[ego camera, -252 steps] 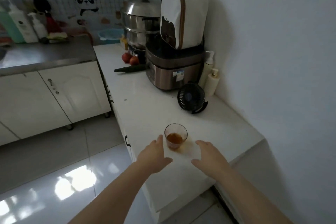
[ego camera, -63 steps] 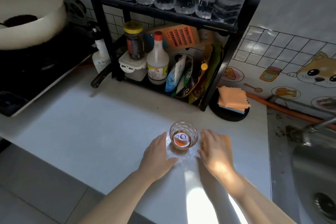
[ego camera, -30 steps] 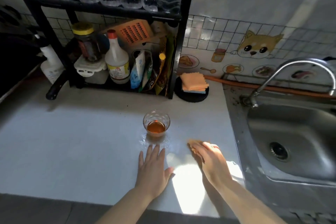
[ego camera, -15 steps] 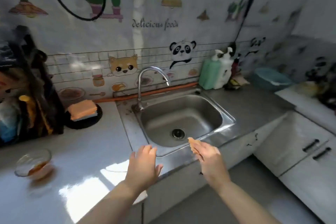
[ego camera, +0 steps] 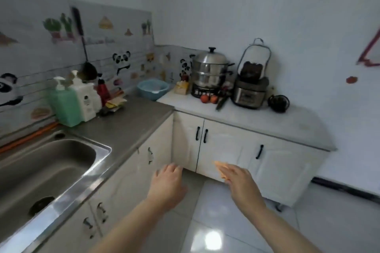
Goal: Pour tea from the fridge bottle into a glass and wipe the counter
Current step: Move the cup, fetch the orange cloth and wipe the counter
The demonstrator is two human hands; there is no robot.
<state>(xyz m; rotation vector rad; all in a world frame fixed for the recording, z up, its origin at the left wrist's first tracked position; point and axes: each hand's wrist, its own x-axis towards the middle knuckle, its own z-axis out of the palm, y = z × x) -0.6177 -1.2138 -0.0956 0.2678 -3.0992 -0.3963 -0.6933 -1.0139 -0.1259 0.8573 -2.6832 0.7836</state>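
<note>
An orange cloth (ego camera: 221,169) is pinched flat against the fingers (ego camera: 234,170) of the right hand (ego camera: 241,184). Only its thin edge is shown beyond the fingertips, and the thumb is hidden. The fingers (ego camera: 173,168) of the left hand (ego camera: 167,187) are loosely spread, and nothing is gripped by them. Both hands are held in the air to the right of the sink (ego camera: 47,170), over the floor and in front of the cabinet doors (ego camera: 224,150). The glass and the bottle are not seen. Further right of the sink, past the steel worktop (ego camera: 131,121), the white counter (ego camera: 267,123) is seen, with a rice cooker (ego camera: 249,95) and a small black fan (ego camera: 278,103) set at its back.

The step in hand is judged to be the carrying of the cloth to that white counter for wiping. It is best done if the pinch is kept until the surface is reached. The cloth is then opened out and pressed flat under the palm, and overlapping strokes are drawn along the bare front strip. The fan and cooker should be kept clear of, and the free hand can be rested on the counter edge for steadiness.
</note>
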